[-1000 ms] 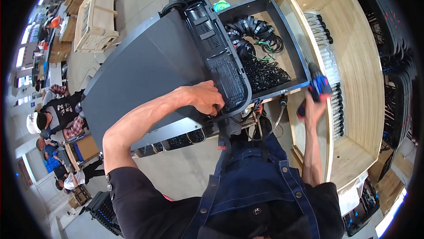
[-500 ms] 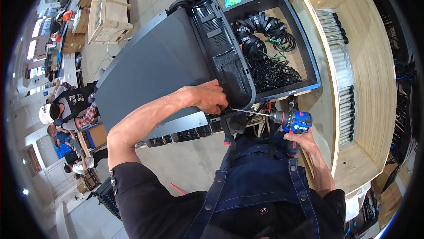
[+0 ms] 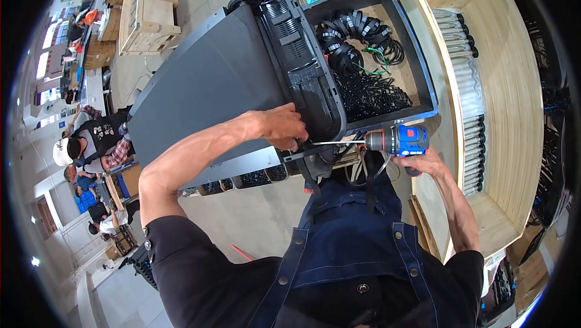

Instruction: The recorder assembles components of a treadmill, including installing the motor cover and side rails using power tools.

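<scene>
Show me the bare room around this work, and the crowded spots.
Widest: the dark belt, beyond the left forearm. A small patch of tray floor lies between cable coils and the tray's right wall. Crowded: the tray's remainder, and the gap between left hand and drill, crossed by its long bit.

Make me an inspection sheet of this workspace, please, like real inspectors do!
Surface: dark flat deck, beside a dark tray.
Things in hand: blue-and-black power drill, its long bit pointing at the deck's near corner.
Clutter: small black pieces heaped in the tray.
Hands: left hand bent at that corner, its grip hidden; right hand grips the drill.
Cables: black coils, perhaps cables, in the tray.
Surroundings: open wooden crate holding silvery tubes at right; people far left.
</scene>
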`<state>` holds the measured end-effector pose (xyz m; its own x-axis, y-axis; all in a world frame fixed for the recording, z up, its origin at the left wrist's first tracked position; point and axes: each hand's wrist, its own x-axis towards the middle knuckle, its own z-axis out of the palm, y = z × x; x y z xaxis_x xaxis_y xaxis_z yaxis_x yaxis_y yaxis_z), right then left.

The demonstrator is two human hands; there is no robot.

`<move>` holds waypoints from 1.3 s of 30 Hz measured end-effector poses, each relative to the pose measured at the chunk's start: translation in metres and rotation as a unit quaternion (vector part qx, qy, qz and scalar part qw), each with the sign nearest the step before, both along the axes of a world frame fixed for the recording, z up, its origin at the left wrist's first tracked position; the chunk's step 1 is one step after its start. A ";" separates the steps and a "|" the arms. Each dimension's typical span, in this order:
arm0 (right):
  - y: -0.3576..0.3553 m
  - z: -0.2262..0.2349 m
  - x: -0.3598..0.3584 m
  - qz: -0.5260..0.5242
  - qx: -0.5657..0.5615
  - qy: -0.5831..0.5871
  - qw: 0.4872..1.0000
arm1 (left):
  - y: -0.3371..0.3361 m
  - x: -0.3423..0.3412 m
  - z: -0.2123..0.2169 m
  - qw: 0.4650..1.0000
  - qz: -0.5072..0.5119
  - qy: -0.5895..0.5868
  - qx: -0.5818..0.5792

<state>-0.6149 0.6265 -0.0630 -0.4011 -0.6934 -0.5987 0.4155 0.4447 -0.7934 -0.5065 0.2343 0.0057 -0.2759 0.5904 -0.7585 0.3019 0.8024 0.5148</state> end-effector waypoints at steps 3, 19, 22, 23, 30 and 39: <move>-0.024 0.028 -0.012 0.049 0.058 -0.042 0.996 | -0.002 0.003 -0.001 1.000 0.001 0.005 -0.011; -0.047 0.030 -0.035 0.078 0.093 -0.098 0.988 | -0.005 0.005 0.013 0.987 0.156 -0.004 0.046; -0.053 0.037 -0.036 0.080 0.056 -0.103 0.990 | -0.010 0.015 0.047 0.903 0.408 0.027 0.132; -0.055 0.039 -0.037 0.081 0.046 -0.117 0.989 | -0.011 0.021 0.059 0.822 0.535 0.082 0.178; -0.049 0.019 -0.044 0.078 0.026 -0.126 0.989 | -0.018 0.128 0.043 0.602 0.688 0.379 -0.145; -0.011 -0.015 -0.068 0.036 0.020 -0.003 0.999 | 0.005 0.190 -0.040 0.490 0.649 0.518 -0.265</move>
